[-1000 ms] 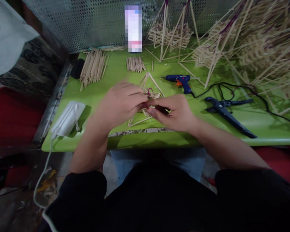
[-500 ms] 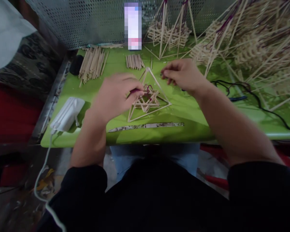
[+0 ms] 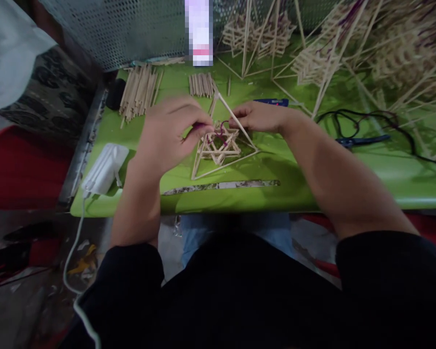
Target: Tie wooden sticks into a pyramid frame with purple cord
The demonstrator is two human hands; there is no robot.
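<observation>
A small wooden-stick frame stands on the green table: a star-shaped stack of sticks (image 3: 221, 154) inside a triangular outline of longer sticks (image 3: 236, 114). Purple string (image 3: 223, 140) loops over the star. My left hand (image 3: 174, 135), slightly blurred, is closed at the frame's left side, pinching purple string between thumb and forefinger. On the other side, my right hand (image 3: 259, 117) reaches past the slanting right stick, its fingertips pressed together beside the star. Whatever lies between those fingertips is hidden.
Bundles of long sticks (image 3: 138, 92) and short sticks (image 3: 201, 85) lie behind. Finished stick frames (image 3: 318, 63) crowd the back right. A blue tool (image 3: 276, 102), black cable (image 3: 396, 121), white charger (image 3: 105, 169) and patterned strip (image 3: 221, 185) also lie on the table.
My right hand has moved left and slightly down, from beside the frame to inside its right stick. The blue tool behind it now shows. My left hand keeps its pinch; the view has shifted slightly.
</observation>
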